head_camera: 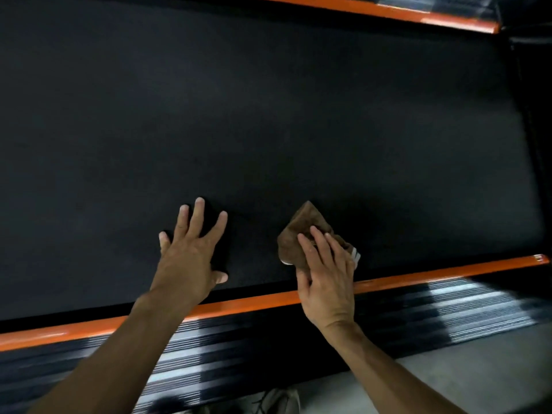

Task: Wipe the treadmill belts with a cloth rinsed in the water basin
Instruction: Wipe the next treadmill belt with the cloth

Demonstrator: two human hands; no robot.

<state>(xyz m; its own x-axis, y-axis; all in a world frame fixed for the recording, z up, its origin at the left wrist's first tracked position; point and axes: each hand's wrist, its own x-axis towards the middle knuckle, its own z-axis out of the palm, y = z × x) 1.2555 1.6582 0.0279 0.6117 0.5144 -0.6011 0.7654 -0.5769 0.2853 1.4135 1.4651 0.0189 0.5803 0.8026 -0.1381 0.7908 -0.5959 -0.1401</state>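
while wiping treadmill belt [268, 115] | brown cloth [304, 231] flat on belt just beyond near orange rail [254, 301] | right hand [327, 282] fingers straight, pressing cloth | left hand [191, 252] spread, bracing on belt | best kept: even pressure, overlapping strokes

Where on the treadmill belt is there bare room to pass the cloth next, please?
The black belt lies bare beyond both hands up to the far orange rail, and to either side of them. The strip along the near orange rail is crowded: the left hand rests flat there, and the right hand presses the brown cloth.
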